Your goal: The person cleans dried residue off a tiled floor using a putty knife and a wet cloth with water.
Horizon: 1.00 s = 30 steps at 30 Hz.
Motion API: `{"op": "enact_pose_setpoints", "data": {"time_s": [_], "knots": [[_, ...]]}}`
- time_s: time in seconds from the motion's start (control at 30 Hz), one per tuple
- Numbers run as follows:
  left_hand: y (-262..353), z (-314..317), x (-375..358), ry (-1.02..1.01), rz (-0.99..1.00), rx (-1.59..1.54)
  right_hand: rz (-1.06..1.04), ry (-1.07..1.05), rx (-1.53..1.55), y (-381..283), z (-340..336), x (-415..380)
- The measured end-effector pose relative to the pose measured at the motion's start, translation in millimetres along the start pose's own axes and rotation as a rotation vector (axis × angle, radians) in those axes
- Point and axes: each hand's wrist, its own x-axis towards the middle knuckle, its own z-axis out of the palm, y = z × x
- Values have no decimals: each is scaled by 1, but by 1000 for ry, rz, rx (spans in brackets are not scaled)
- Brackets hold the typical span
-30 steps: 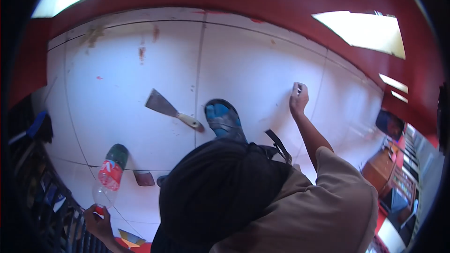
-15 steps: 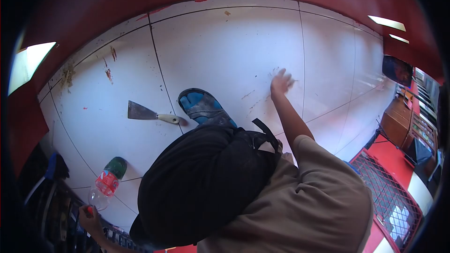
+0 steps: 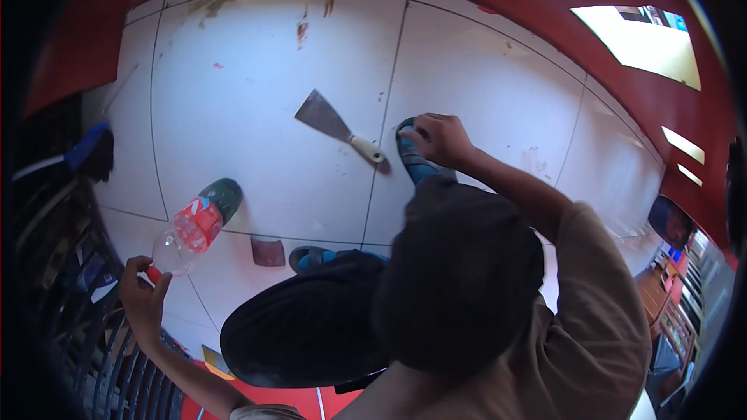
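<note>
My left hand [image 3: 144, 299] pinches the red cap [image 3: 154, 274] of a clear plastic bottle [image 3: 198, 224]. The bottle has a red label and dark green in its lower part, and it seems to stand upright on the floor. My right hand [image 3: 440, 140] is over my sandalled foot [image 3: 416, 159], fingers loosely bent and thumb apart, with nothing seen in it. Just left of it a putty knife [image 3: 338, 128] lies on the white tiles, its pale handle towards that hand.
Brown stains [image 3: 216, 0] and red smears mark the tiles [image 3: 257, 70] near the red wall [image 3: 70, 62]. A blue broom [image 3: 92, 152] stands at the left beside dark racks [image 3: 101, 365]. A small brownish-red flat piece [image 3: 268, 251] lies near my other sandal [image 3: 311, 258].
My right hand has left the floor on the right and come back over my foot beside the putty knife. The view has turned left. My left hand stays at the bottle's cap.
</note>
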Motion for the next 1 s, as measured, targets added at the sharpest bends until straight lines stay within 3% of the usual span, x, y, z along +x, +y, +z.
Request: {"op": "enact_pose_setpoints", "data": {"time_s": [0.17,0.27,0.43,0.47,0.53,0.63,0.73,0.83,0.9,0.93,1.0], "knots": [[-24,-4,2,-114,129,5,-65,-408,-336,-66,60,43],[-39,-5,0,-127,197,-5,34,-324,-246,-57,113,33],[-62,-5,5,-80,324,13,100,-142,-171,-75,103,13],[-57,-2,3,85,474,90,107,-235,-186,-93,79,6],[-63,-14,9,212,724,82,146,-197,-181,-126,44,-6],[-26,-44,-16,277,788,25,247,-59,-59,-150,36,-32],[8,-57,-31,171,1212,-35,294,-24,84,-139,45,-70],[112,-23,-74,143,1213,33,446,298,106,-73,65,-127],[139,-7,-82,27,1139,163,531,425,47,-45,64,-197],[152,1,-80,-6,1112,230,705,307,-19,-43,57,-239],[162,7,-60,-193,1141,222,819,217,-121,-25,73,-321]]}}
